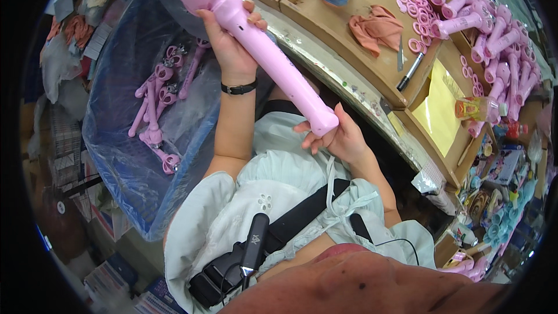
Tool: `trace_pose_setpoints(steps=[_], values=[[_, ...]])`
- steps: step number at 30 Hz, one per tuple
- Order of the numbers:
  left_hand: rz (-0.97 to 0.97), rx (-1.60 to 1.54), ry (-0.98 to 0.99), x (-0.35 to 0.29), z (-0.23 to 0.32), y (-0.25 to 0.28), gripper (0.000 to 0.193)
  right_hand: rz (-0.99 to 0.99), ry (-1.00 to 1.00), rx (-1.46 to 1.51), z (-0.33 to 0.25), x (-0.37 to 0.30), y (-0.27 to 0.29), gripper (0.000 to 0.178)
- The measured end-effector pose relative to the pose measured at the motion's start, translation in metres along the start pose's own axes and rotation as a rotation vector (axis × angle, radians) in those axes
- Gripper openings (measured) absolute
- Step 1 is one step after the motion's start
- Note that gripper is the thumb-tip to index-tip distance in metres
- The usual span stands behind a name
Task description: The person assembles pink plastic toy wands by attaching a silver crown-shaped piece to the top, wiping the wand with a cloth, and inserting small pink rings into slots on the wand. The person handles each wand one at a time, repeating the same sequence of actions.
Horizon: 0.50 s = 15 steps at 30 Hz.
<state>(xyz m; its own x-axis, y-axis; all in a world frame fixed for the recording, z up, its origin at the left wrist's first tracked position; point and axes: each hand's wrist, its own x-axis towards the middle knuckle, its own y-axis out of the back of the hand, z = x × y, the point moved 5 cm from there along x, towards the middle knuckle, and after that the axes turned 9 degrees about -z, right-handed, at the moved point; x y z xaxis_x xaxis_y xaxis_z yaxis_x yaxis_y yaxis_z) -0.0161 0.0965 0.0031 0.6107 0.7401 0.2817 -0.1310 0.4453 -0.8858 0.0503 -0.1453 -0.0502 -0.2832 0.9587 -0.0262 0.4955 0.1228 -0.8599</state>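
A long pink toy wand (273, 61) with a round, hollow head lies slantwise across my view, its head at the upper left. My left hand (231, 46) is wrapped round the neck of the wand just below the head, with the thumb on the near side. At the lower end of the handle, my right hand (347, 136) grips the rounded tip between thumb and fingers. Part of the wand's head runs past the top of the picture.
Left of me stands a blue crate (110, 180) lined with clear plastic, holding several pink wands (152, 102). On the right-hand workbench are cardboard trays (325, 29), a peach cloth (376, 28), a black marker (410, 72), pink rings (415, 11), piled wands (505, 40) and a bottle (479, 109).
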Motion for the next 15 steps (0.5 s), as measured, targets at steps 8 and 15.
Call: trace_pose_setpoints(steps=[8,15], values=[[0.157,0.421,0.055,-0.019,-0.034,-0.031,0.04,0.423,0.068,-1.402,-0.046,0.011,-0.009,0.066],[-0.063,0.457,0.439,-0.046,-0.079,-0.055,0.049,0.611,0.081,-1.135,-0.024,0.007,0.002,0.054]])
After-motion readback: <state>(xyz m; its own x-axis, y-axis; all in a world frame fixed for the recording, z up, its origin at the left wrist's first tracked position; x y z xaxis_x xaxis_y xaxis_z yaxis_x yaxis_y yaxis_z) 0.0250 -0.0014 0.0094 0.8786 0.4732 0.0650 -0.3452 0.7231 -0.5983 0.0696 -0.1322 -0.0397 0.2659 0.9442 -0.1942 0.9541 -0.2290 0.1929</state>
